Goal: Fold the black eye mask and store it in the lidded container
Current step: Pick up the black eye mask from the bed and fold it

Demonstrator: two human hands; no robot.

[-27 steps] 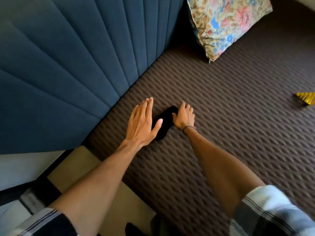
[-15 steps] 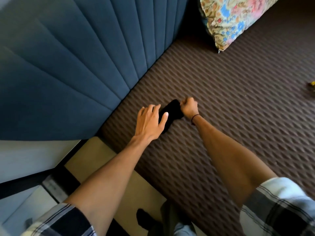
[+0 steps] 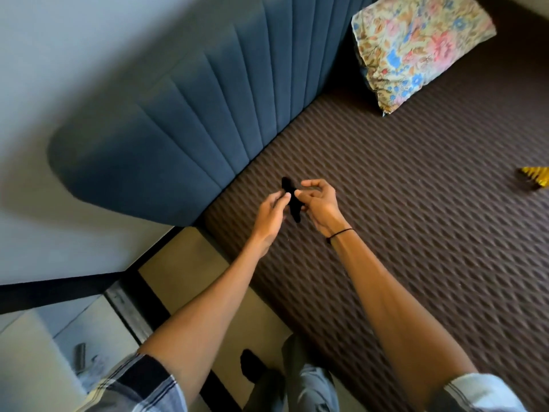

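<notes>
The black eye mask hangs bunched up between my two hands, lifted off the brown patterned bed cover. My left hand pinches its left side with thumb and fingertips. My right hand, with a thin black band on the wrist, grips its right side with curled fingers. No lidded container is in view.
A blue padded headboard runs along the left of the bed. A floral pillow lies at the far end, and a yellow object sits at the right edge. Beige floor and my leg are below.
The mask lay on the bed cover under my hands; my right hand closed on it, and now both hands hold it raised above the cover. The view has swung upward and left.
</notes>
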